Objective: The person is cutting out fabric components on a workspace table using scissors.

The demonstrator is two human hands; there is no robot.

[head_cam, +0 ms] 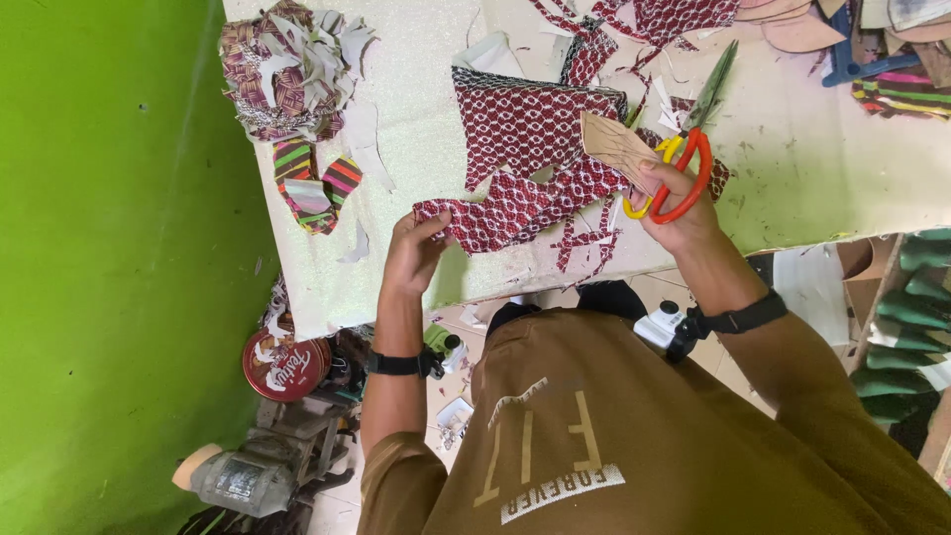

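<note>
Left hand (414,253): fingers pinched together on the near end of one strip of red patterned cloth (500,210), just past the table's near edge.
Right hand (679,203): fingers hooked through the loops of one pair of scissors (693,139) and clamped on them; a tan paper template (616,149) is pressed under the thumb.
Scissors: one red loop, one yellow loop, green-grey blades closed, tips pointing away from the person.
Cloth: runs from the left fingers across to the right hand; it lies on the table and joins a larger red patterned piece (525,124) further off.
Template: one, creased, touching the cloth's right end, just beside the scissor loops.
Table (426,109): pale top, scattered with thin offcuts.
Scrap heap (287,69): one pile of mixed cloth and white paper at the far left corner, well apart from both hands.
Striped pieces (317,183): two, curved, near the heap.
Wrists: one dark band on each; the right one carries a small white device (662,327).
Tin (285,367): one round red tin on the floor, below the table's left end.
</note>
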